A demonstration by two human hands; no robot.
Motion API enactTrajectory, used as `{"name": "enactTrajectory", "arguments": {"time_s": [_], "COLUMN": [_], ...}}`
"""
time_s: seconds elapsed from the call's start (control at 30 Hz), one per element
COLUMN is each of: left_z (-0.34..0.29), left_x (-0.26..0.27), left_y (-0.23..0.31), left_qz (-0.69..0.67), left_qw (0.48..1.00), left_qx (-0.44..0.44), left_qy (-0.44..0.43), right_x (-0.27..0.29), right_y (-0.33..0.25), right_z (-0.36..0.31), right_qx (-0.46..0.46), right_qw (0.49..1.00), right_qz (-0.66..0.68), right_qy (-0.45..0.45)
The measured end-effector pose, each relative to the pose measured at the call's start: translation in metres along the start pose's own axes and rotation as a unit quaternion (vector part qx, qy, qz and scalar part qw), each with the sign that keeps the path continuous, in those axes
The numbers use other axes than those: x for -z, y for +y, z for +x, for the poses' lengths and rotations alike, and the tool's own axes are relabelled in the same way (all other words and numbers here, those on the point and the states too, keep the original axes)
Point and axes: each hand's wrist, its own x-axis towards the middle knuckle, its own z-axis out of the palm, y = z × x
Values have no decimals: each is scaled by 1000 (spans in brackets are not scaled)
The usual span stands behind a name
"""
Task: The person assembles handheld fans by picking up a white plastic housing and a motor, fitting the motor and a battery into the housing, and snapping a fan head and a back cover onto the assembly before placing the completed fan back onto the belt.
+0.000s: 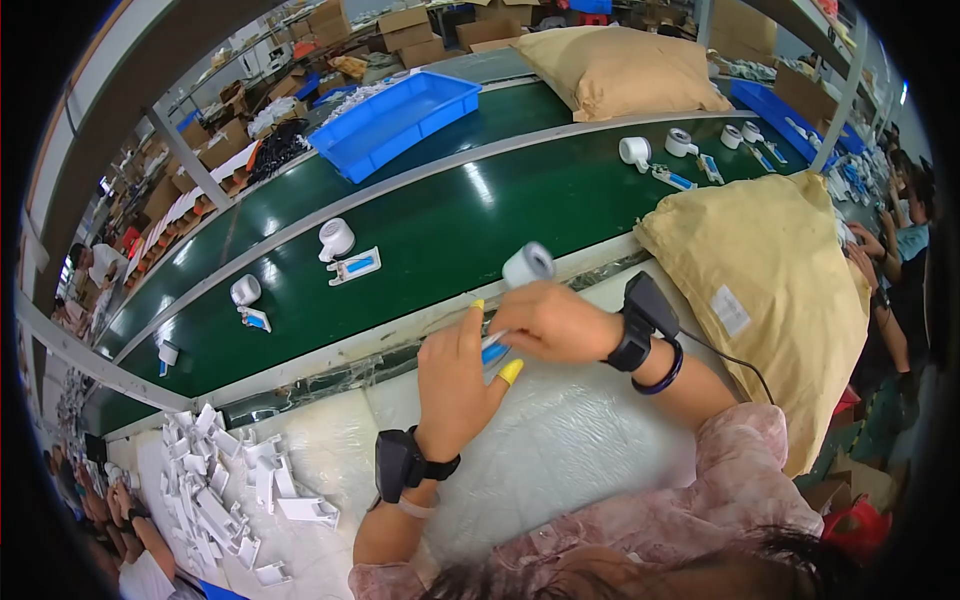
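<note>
Plastic covers the pale surface (560,450) before you, which runs along a green belt (430,240) with a blue tray (415,135) beyond it. You seem partway through one piece; your hands hide too much to tell how finished it is. On the belt, round white parts (337,238) lie beside white-and-blue pieces (355,266) that look further along, while a heap of plain white parts (215,512) at your left probably remains to be handled. Your current piece (493,350) is between your hands, near the belt's edge: small and slim, white with a blue strip. Your right hand's (560,320) grip looks pinched on its upper end. Your left hand's (455,385) yellow-tipped index finger and thumb stand apart; you cannot tell here whether its hidden fingers clamp the piece.
</note>
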Motion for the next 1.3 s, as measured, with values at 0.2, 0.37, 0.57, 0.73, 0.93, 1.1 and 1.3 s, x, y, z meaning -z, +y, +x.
{"name": "enactTrajectory", "arguments": {"time_s": [0.2, 0.37, 0.57, 0.73, 0.93, 1.1, 1.3], "left_z": [-5, 5, 7, 4, -4, 2, 4], "left_x": [15, 28, 46, 47, 21, 31, 35], "left_y": [-5, -17, -18, -31, -49, -36, -30], "left_qz": [-47, -250, -370, -436, -230, -449, -503], "left_qw": [982, 948, 876, 831, 957, 856, 824], "left_qx": [123, 120, 224, 205, 107, 204, 216], "left_qy": [-136, -153, -213, -279, -138, -157, -146], "right_x": [-2, -14, -16, -9, -15, -2, 0], "right_y": [-13, 8, 16, 8, -5, -6, -18], "right_z": [2, -9, -10, -12, -12, -9, -9], "right_qx": [-29, -13, 1, -125, -189, -238, -284], "right_qw": [991, 993, 998, 977, 906, 826, 858], "right_qz": [133, 115, 61, 169, 379, 505, 415], "right_qy": [-19, -35, -19, 19, 16, -70, -105]}}
